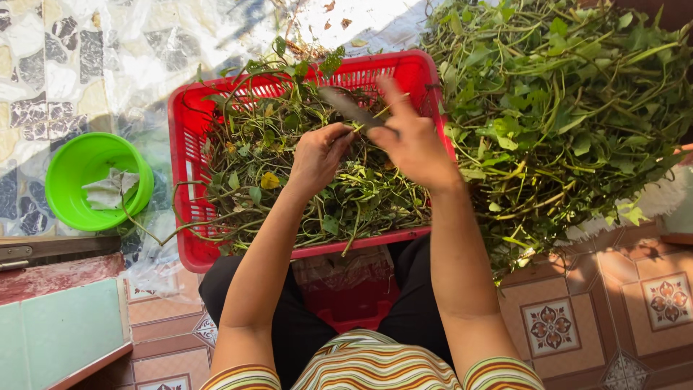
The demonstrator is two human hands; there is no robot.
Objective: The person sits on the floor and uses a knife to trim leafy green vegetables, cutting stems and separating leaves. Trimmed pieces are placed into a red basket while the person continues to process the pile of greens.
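Your left hand (pixel 317 155) sits at the centre of the frame, over the red plastic basket (pixel 189 137), with its fingers pinched together on a thin green stem (pixel 361 124). Your right hand (pixel 415 144) is just beside it, to the right and slightly higher, closed around the handle of a knife (pixel 346 106) whose dark blade points toward the upper left, above the basket. The blade lies close to the pinched stem; whether it touches the stem you cannot tell, since the right hand is blurred.

The basket fills the middle of the frame and holds a loose tangle of cut stems and leaves (pixel 253 162), some of them yellowed, with a few long stems hanging over its left wall. Filling the upper right of the frame is a large heap of fresh leafy greens (pixel 563 108), touching the basket's right side. At the left edge stands a bright green plastic bowl (pixel 68 170) with a crumpled scrap of paper (pixel 108 189) inside. The basket rests on a sheet of clear plastic (pixel 130 50) spread over the floor, and patterned floor tiles (pixel 613 318) show at the lower right.
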